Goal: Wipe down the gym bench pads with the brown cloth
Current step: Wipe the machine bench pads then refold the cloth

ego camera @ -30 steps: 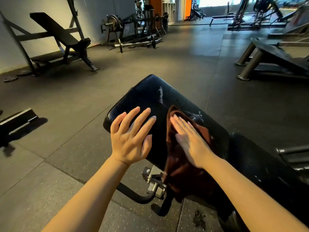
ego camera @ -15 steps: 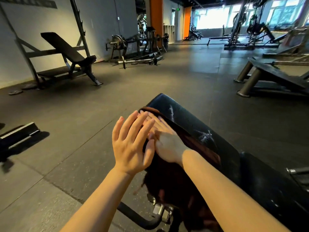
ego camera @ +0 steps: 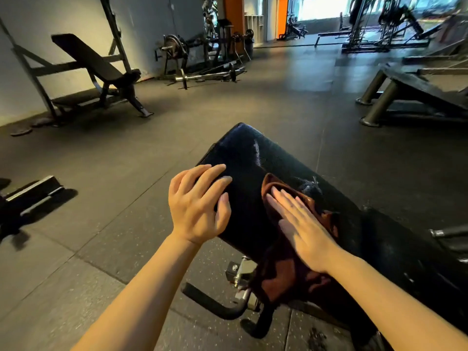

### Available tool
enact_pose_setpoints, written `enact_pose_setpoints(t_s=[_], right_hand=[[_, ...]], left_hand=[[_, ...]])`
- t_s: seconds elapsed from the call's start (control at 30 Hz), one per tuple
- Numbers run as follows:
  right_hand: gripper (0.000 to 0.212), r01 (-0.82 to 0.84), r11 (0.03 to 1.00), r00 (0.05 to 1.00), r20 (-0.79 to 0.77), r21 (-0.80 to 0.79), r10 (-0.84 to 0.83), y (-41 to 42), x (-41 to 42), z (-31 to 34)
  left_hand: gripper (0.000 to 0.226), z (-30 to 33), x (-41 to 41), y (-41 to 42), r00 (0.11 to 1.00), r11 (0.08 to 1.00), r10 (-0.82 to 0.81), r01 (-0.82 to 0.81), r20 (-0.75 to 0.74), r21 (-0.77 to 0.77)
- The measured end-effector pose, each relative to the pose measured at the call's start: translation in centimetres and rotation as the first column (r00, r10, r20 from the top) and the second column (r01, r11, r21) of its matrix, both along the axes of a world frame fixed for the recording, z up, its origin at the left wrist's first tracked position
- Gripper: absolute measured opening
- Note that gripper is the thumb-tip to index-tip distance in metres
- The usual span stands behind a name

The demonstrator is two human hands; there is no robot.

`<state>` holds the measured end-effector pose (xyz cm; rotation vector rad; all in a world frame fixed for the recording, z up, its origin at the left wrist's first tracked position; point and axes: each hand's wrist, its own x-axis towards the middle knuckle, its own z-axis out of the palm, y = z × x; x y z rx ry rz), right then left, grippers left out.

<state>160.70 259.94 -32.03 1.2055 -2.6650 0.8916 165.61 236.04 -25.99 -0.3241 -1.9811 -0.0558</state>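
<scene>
- Head view: right hand (ego camera: 301, 225) lies flat, fingers straight and together, pressing the brown cloth (ego camera: 291, 272) against the black bench pad (ego camera: 250, 160).
- Left hand (ego camera: 198, 203) rests on the pad's left edge, fingers spread and slightly bent, holding nothing.
- Cloth lies across the pad under the right palm and hangs down over the near side, just beside the bench's metal bracket (ego camera: 240, 272).
- Beyond, an incline bench (ego camera: 93, 64) stands near the wall on the dark rubber floor (ego camera: 101, 173).
</scene>
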Motion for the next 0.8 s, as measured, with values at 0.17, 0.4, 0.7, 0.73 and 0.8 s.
enact_pose_setpoints(t_s=[0.17,0.4,0.7,0.73,0.8], right_hand=[[0.056,0.159,0.987,0.983,0.094,0.019,-0.16,6.5,2.6,-4.5],[0.054,0.055,0.998,0.997,0.048,-0.009,-0.055,0.1,2.1,0.4],[0.049,0.013,0.999,0.996,-0.09,-0.029,-0.016,-3.9,0.0,2.9],[0.051,0.036,0.999,0.996,-0.079,-0.03,-0.038,-3.1,0.2,2.3],[0.051,0.065,0.998,0.997,-0.045,-0.013,-0.066,-1.1,0.8,1.0]], left_hand=[[0.042,-0.2,0.2,0.1,0.999,1.0,0.018,-0.019,-0.047,-0.022],[0.046,-0.5,-0.8,0.1,0.996,1.0,-0.001,0.0,-0.091,-0.01],[0.047,-0.4,-0.4,0.0,0.999,0.999,0.039,-0.039,-0.035,-0.002],[0.047,-0.3,-0.2,0.1,0.999,0.999,0.049,-0.049,-0.019,0.001],[0.047,-0.4,0.3,0.3,0.996,0.996,0.085,-0.085,0.02,0.017]])
